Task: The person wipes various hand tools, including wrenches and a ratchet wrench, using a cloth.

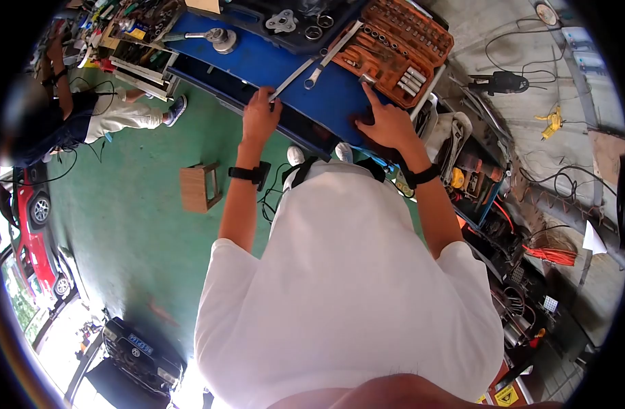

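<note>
My left hand [259,121] is closed round the near end of a slim silver metal bar [293,78], which slants up over the blue worktop [258,65]; its exact kind is unclear. Close beside it lies a ring-ended wrench [334,53], its ring toward me. My right hand [389,126] has its thumb and index finger spread apart. That fingertip touches or hovers over a small silver piece [368,80], perhaps a socket, at the near edge of an orange socket-set case [387,65]. The case lies open, with rows of sockets and bits.
A ratchet-like tool with a round head [224,41] lies on the worktop's left. Behind it is a dark tray [258,20] with metal parts. An open drawer [210,85] juts out below. A wooden stool [200,187] stands on the green floor; another person [73,112] is at left.
</note>
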The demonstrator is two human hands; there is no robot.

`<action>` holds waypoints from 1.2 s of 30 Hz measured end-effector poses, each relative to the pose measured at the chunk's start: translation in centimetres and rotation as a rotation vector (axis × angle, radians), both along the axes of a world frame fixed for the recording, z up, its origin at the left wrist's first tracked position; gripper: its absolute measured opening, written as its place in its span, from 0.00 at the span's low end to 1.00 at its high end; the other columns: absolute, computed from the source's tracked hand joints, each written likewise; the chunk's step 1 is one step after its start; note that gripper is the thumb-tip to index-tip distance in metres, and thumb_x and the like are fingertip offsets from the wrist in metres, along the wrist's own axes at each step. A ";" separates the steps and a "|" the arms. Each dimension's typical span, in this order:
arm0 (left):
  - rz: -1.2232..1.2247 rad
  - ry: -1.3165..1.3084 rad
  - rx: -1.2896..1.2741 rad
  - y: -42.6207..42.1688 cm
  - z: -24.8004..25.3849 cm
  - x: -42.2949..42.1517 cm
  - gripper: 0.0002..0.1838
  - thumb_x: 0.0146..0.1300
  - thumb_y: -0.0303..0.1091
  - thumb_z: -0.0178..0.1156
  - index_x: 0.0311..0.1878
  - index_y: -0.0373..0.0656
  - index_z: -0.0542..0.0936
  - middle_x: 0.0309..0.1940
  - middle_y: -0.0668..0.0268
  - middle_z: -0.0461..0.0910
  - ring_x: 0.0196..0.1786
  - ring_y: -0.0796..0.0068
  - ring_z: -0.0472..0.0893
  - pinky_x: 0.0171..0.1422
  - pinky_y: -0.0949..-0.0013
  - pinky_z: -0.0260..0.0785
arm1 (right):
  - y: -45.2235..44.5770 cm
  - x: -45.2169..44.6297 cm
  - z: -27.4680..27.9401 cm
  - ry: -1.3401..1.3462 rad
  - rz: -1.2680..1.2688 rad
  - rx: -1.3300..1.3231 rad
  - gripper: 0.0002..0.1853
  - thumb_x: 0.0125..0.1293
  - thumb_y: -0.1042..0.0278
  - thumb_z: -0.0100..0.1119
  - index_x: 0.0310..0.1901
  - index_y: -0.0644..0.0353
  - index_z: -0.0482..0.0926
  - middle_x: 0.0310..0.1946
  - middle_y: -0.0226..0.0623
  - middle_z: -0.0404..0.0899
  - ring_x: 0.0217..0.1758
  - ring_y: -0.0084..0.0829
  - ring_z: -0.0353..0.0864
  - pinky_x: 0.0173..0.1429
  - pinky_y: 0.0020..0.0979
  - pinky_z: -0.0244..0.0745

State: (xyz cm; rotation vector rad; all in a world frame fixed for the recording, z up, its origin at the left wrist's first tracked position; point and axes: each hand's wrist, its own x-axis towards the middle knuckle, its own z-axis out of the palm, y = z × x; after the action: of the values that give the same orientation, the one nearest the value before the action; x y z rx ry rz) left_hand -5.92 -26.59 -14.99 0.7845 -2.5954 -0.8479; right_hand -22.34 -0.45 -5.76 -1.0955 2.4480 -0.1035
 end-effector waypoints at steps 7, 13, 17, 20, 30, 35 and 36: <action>-0.048 -0.142 0.108 0.0 1.9 -1.0 0.15 0.59 0.37 0.61 0.48 0.44 0.77 0.31 0.48 0.84 0.38 0.42 0.84 0.44 0.47 0.77 | 0.4 0.0 -1.0 0.048 -0.128 -0.053 0.49 0.62 0.46 0.63 0.80 0.48 0.49 0.26 0.45 0.84 0.32 0.49 0.86 0.40 0.46 0.82; -0.062 -0.227 0.272 0.8 1.7 -1.6 0.19 0.56 0.44 0.62 0.47 0.43 0.81 0.33 0.46 0.84 0.41 0.40 0.84 0.50 0.47 0.76 | 0.2 -0.1 -1.1 0.072 -0.133 -0.101 0.45 0.63 0.47 0.62 0.79 0.46 0.54 0.28 0.47 0.84 0.36 0.50 0.86 0.46 0.47 0.82; -0.057 -0.228 0.269 1.4 1.6 -0.4 0.16 0.58 0.41 0.59 0.45 0.41 0.82 0.32 0.44 0.83 0.42 0.40 0.83 0.49 0.46 0.75 | 0.5 0.1 0.2 -0.016 -0.078 -0.049 0.44 0.63 0.46 0.62 0.78 0.46 0.56 0.31 0.51 0.84 0.37 0.51 0.86 0.46 0.48 0.81; -0.027 -0.179 0.278 1.6 1.7 1.6 0.14 0.59 0.39 0.59 0.43 0.38 0.80 0.28 0.47 0.83 0.35 0.41 0.83 0.41 0.48 0.74 | 0.8 0.3 0.5 -0.040 -0.093 -0.051 0.45 0.63 0.45 0.63 0.78 0.46 0.54 0.30 0.51 0.84 0.36 0.51 0.86 0.46 0.47 0.81; 0.014 -0.001 0.367 3.6 3.7 6.7 0.13 0.67 0.36 0.66 0.37 0.38 0.73 0.16 0.61 0.70 0.19 0.75 0.65 0.26 0.66 0.61 | 1.1 -3.5 -4.6 -0.103 -0.240 -0.411 0.46 0.62 0.38 0.62 0.76 0.55 0.57 0.45 0.56 0.84 0.51 0.54 0.84 0.54 0.48 0.79; -0.061 0.075 0.367 4.9 4.6 5.9 0.15 0.70 0.37 0.64 0.40 0.37 0.71 0.19 0.60 0.69 0.21 0.72 0.65 0.27 0.65 0.62 | 0.5 -2.1 -3.0 -0.174 -0.176 -0.413 0.28 0.62 0.39 0.62 0.57 0.48 0.79 0.41 0.44 0.87 0.46 0.50 0.86 0.51 0.45 0.80; -0.082 0.086 0.370 5.2 5.1 5.7 0.15 0.70 0.38 0.64 0.40 0.36 0.71 0.20 0.59 0.69 0.22 0.71 0.66 0.28 0.65 0.63 | 0.5 -1.6 -3.3 -0.097 -0.157 -0.388 0.23 0.63 0.41 0.62 0.53 0.48 0.82 0.40 0.43 0.87 0.45 0.48 0.86 0.51 0.44 0.81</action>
State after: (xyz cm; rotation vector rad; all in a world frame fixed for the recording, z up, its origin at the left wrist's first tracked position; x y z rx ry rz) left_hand -0.23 -21.34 -9.88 0.7180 -2.4403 -1.3801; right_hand -23.91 0.05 -9.03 -1.0176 2.4823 -0.6884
